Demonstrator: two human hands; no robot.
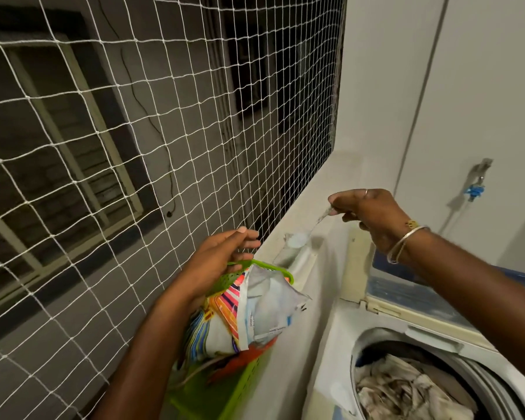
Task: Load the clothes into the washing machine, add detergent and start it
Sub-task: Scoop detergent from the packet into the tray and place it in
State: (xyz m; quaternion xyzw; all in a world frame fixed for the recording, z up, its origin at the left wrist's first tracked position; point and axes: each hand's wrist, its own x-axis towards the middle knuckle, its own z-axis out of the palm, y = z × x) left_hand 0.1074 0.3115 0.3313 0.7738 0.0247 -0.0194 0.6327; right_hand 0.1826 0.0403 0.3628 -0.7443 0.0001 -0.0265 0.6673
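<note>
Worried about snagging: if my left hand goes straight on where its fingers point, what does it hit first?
Probably the net, near where it meets the ledge; the left hand looks close, though depth is unclear.

Knotted white netting (170, 122), wall tap (479, 174) (blue fitting)

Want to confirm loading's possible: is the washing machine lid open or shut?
Open. The lid stands raised at the back, and clothes show in the uncovered drum.
</note>
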